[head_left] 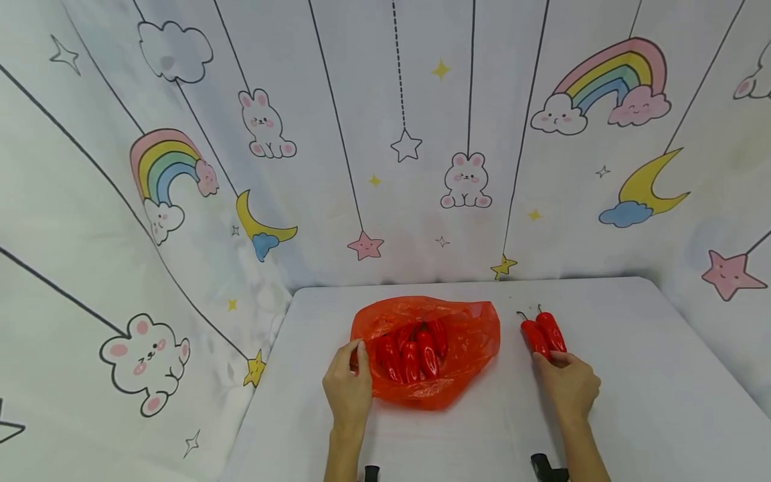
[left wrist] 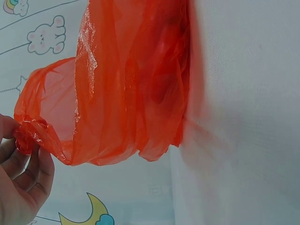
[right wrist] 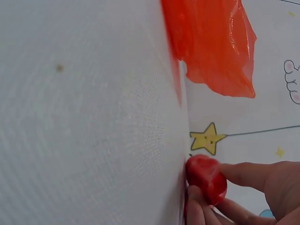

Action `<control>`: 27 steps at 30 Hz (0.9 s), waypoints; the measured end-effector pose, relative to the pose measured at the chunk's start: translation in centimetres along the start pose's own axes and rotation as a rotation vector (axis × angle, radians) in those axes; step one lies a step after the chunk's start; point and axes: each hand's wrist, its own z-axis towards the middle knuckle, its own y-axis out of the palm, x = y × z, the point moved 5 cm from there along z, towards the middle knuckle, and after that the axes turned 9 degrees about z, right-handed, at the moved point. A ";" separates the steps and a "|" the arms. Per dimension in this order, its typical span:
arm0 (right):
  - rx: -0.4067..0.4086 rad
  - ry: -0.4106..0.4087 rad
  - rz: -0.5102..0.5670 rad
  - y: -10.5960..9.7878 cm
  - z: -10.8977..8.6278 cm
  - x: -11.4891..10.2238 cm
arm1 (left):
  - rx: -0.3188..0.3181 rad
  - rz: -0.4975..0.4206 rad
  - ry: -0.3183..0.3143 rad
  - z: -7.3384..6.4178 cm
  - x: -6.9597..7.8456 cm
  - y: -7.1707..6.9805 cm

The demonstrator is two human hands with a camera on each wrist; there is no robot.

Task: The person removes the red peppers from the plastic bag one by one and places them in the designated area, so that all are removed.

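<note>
In the head view, an orange-red plastic bag (head_left: 464, 375) lies with its mouth spread on the white table. Several glossy red chili peppers (head_left: 411, 361) show inside it. My left hand (head_left: 351, 385) pinches the bag's left rim, and the left wrist view shows the bunched film between thumb and fingers (left wrist: 41, 180). To the right of the bag, two red chili peppers with thin dark stems lie side by side. My right hand (head_left: 569, 385) grips the near end of the left chili pepper (head_left: 533, 335); the other chili pepper (head_left: 551, 331) is right against it.
The white table (head_left: 656, 402) extends around the bag, backed by a cloth (head_left: 337, 134) printed with rainbows, bunnies and stars. Black straps or mounts (head_left: 547, 468) show near both wrists at the bottom edge.
</note>
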 end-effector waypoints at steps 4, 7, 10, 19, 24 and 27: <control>-0.031 0.007 -0.047 0.2 0.4 0.3 | -0.004 0.006 -0.011 0.0 -0.1 0.0; -0.052 0.020 -0.087 0.3 0.8 0.5 | -0.010 0.013 -0.024 -0.1 -0.2 0.1; -0.067 0.044 -0.117 0.4 1.2 0.7 | -0.017 0.011 -0.036 -0.1 -0.3 0.1; -0.060 0.060 -0.092 0.3 1.6 0.8 | -0.020 0.003 -0.038 0.0 -0.3 0.1; -0.055 0.056 -0.086 0.2 1.5 0.9 | -0.018 0.000 -0.039 -0.1 -0.3 0.0; -0.046 0.028 -0.084 -0.2 1.5 0.7 | -0.017 0.000 -0.041 0.0 -0.2 0.0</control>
